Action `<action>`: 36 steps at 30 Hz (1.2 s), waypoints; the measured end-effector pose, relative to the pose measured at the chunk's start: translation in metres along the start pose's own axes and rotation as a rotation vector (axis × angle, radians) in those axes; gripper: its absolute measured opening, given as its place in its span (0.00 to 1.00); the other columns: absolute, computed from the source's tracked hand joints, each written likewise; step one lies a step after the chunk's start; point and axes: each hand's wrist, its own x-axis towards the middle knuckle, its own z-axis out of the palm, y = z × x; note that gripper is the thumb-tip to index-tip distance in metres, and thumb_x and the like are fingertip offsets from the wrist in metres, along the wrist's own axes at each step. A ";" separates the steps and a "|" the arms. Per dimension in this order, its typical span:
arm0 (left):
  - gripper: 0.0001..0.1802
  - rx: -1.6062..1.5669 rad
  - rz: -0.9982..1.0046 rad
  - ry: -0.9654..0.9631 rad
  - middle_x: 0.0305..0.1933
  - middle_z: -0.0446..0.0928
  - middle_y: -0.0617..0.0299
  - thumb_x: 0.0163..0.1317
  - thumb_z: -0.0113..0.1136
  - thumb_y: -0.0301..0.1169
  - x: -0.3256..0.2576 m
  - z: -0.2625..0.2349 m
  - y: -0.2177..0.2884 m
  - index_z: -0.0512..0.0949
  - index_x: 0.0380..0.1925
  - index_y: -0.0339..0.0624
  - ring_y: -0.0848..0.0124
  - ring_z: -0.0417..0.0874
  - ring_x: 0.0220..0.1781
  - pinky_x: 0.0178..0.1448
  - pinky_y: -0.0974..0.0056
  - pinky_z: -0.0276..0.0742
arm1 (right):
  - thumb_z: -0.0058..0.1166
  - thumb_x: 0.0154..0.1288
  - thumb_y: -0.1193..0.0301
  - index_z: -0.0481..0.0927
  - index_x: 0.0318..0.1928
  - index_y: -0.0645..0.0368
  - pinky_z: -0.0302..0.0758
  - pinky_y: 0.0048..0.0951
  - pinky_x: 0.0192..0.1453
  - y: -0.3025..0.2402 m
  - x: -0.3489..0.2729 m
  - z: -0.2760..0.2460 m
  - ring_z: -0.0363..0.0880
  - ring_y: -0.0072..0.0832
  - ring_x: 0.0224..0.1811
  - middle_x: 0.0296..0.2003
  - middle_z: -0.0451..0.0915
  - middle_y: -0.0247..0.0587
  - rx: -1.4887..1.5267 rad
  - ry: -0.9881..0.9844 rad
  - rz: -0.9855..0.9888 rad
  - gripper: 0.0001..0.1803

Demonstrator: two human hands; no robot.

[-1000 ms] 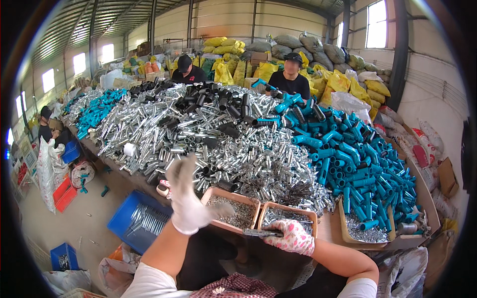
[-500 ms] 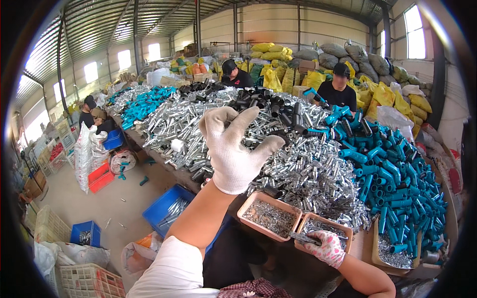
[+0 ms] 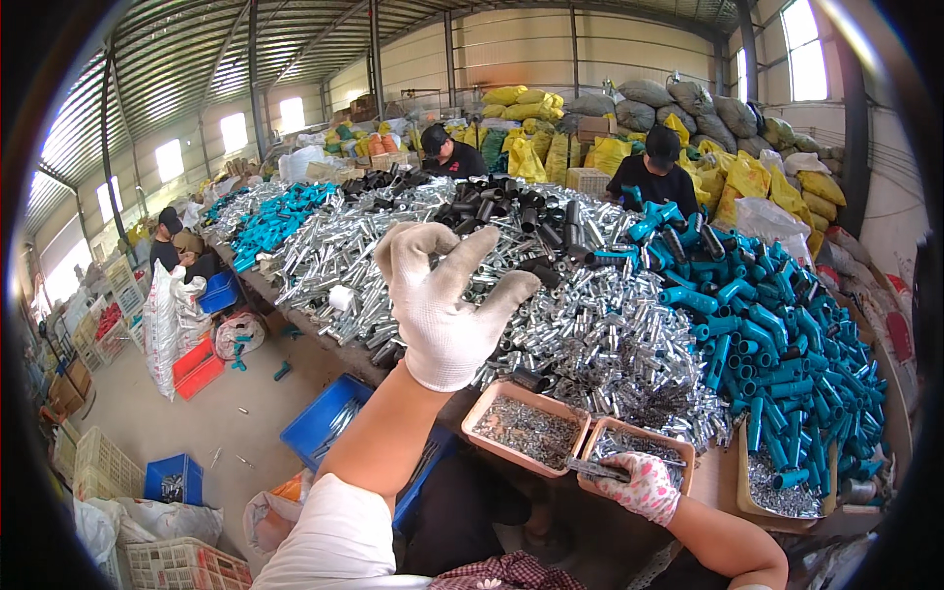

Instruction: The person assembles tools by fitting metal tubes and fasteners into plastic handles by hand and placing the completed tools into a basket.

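Note:
My left hand [image 3: 442, 310], in a white knit glove, is raised over the heap of silvery metal tubes [image 3: 629, 339]. Its thumb and index finger are spread and the other fingers bend; nothing shows in it. Low on the right, my right hand [image 3: 644, 487] wears a white glove with pink spots. It is closed on a slim dark grey metal piece [image 3: 596, 470], whose exact kind I cannot make out. That hand is over a tan tray [image 3: 685, 479] of small metal parts. Beside it stands a second tan tray [image 3: 472, 418], also holding small metal parts.
Teal plastic tubes [image 3: 777, 354] pile up at the right, partly over another tray [image 3: 744, 492]. Black tubes [image 3: 536, 211] lie atop the heap. Two people [image 3: 657, 182] [image 3: 460, 159] sit across, another [image 3: 167, 246] at far left. Blue bins [image 3: 324, 408] stand at the table's left.
The whole view has shifted slightly, so my left hand appears a little further left and lower. Both hands keep much the same pose, the right one still holding the metal piece.

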 end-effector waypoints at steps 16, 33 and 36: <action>0.28 0.015 -0.015 -0.050 0.38 0.67 0.65 0.32 0.82 0.39 -0.005 -0.001 0.009 0.85 0.39 0.47 0.62 0.67 0.47 0.52 0.57 0.66 | 0.64 0.59 0.60 0.84 0.49 0.59 0.80 0.35 0.50 0.012 0.001 0.002 0.86 0.40 0.43 0.38 0.86 0.49 0.049 -0.023 -0.044 0.21; 0.29 0.001 -0.031 -0.046 0.39 0.66 0.65 0.33 0.82 0.42 -0.008 -0.003 0.010 0.84 0.40 0.47 0.63 0.66 0.47 0.52 0.57 0.66 | 0.64 0.58 0.60 0.84 0.49 0.58 0.80 0.35 0.50 0.022 0.005 0.008 0.86 0.39 0.43 0.38 0.86 0.48 -0.014 0.009 -0.077 0.22; 0.27 -0.016 -0.034 -0.080 0.39 0.66 0.64 0.36 0.81 0.39 -0.004 -0.007 0.017 0.84 0.40 0.46 0.62 0.67 0.47 0.52 0.57 0.66 | 0.64 0.58 0.59 0.84 0.49 0.58 0.80 0.35 0.50 0.016 0.001 0.006 0.86 0.40 0.43 0.38 0.85 0.49 -0.007 0.002 -0.054 0.22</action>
